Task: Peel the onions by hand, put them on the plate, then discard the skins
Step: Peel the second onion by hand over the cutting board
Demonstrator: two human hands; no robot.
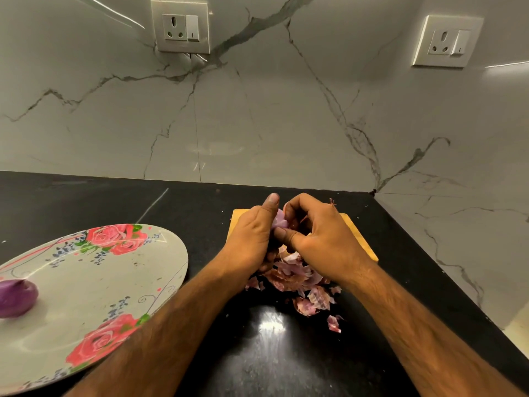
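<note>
Left hand (252, 233) and right hand (320, 236) both curl round a partly peeled onion (279, 222), held above the wooden board (361, 243). The skins pile (294, 279) lies at 6 o'clock of it. Plate (94, 282) at 9 o'clock of the hands — one peeled onion (17, 296) rests on it, at its left.

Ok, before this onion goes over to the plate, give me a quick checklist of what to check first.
1. Grip on the onion: ok; the left hand and right hand both hold it above the cutting board.
2. Onion fully peeled: cannot tell; the hands hide most of it.
3. Room on the plate: ok; only one peeled onion lies there, near its left edge.
4. Skins gathered for discarding: not ok; they lie scattered on the counter by the board.
</note>
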